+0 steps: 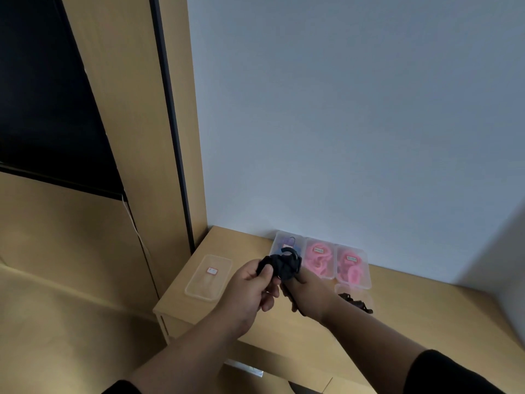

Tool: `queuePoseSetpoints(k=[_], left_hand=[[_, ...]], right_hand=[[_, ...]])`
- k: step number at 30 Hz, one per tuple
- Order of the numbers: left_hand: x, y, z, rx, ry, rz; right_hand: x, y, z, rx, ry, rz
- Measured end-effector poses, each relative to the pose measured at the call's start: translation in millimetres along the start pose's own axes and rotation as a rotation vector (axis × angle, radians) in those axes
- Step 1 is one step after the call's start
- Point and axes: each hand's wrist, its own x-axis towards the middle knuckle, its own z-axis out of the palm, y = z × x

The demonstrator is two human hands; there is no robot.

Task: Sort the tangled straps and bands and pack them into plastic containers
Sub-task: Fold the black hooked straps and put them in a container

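Both hands close together above the desk: left hand pinching, right hand gripping the black strap bundle. Soft, light, floppy, probably snag-prone; best pinched at a loose loop toward 12 o'clock

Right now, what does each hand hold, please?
Left hand: pinches the tangled bundle of black straps.
Right hand: holds the same bundle from below.
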Motion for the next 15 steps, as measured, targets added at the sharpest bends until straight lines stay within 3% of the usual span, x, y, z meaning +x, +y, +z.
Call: queuePoseSetpoints(k=[7, 10, 15], left_hand=[[3, -7, -3, 0.184, 0.078, 0.012], [6, -11, -4, 0.227, 0.105, 0.002], [11, -15, 2, 0.23, 0.244, -0.014]], right_hand=[[-2, -8, -1, 0.08, -0.044, 0.057], [-4, -11, 5, 0.082, 0.042, 0.098], [-9, -20, 17, -0.114, 0.213, 0.075]])
